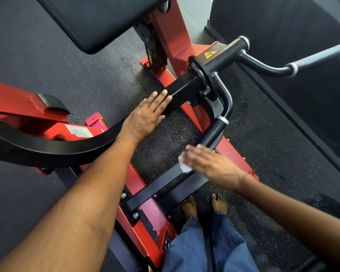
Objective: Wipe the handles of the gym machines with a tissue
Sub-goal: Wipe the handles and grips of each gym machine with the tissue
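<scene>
A red and black gym machine fills the view. Its near handle (214, 132) is a black textured grip with a silver ring, sloping down toward me. My right hand (210, 163) is blurred at the lower end of that grip and holds a white tissue (184, 163) against it. My left hand (145, 116) lies flat with straight fingers on the black lever arm (183, 91) of the machine. A second handle (318, 55), grey with silver rings, sticks out at the upper right, untouched.
A black padded seat (94, 20) hangs at the top. Red frame beams (20, 101) and a black curved arm (47, 148) cross the left. My bare feet (204, 207) stand on speckled rubber floor beside the machine's base.
</scene>
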Tool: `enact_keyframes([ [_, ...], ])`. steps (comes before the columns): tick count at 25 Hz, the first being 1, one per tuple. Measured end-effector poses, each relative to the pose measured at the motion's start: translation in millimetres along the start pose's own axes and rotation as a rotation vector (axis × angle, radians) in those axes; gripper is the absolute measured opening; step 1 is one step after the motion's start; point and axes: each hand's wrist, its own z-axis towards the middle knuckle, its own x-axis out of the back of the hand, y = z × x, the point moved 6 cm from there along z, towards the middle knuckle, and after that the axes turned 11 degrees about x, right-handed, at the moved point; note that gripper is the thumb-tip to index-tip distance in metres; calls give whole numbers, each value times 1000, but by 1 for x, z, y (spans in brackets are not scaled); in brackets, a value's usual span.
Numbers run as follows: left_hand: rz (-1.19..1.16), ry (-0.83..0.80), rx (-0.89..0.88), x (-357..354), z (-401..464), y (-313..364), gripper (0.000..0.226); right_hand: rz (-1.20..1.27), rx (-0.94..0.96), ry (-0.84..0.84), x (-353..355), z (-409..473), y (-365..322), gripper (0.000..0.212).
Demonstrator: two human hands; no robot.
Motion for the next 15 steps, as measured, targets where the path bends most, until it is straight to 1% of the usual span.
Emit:
enact_keyframes([
  [2,-3,-4,1,0,0,1,56,2,-294,77,23,-7,44,61],
  [3,-8,-2,2,0,-1,1,56,0,-393,120,31,-8,51,61],
  [4,-13,0,3,0,-3,1,56,-1,-373,85,30,-3,42,59],
  [5,-16,0,2,-1,-4,-1,56,1,-250,29,20,5,19,55],
  [6,-14,-2,0,-2,-4,-1,56,5,-77,-24,12,12,-5,49],
  [7,-10,-3,0,-2,-3,-2,57,-19,50,-57,9,14,-13,44],
  [8,-6,-4,2,-1,-2,-1,57,-22,50,-107,16,16,-4,41],
  [9,-4,-6,7,-1,0,-1,57,-25,-80,-125,23,17,21,41],
  [11,-3,-7,13,-1,-2,-1,56,-20,-497,-151,45,18,63,45],
  [12,-1,-6,12,-2,-3,-1,56,-53,-585,-223,47,21,62,45],
  [13,-2,-5,12,-3,-4,-1,56,-61,-548,-272,41,30,48,41],
  [15,-8,-5,15,-3,-4,-2,57,32,-285,-415,24,51,4,35],
])
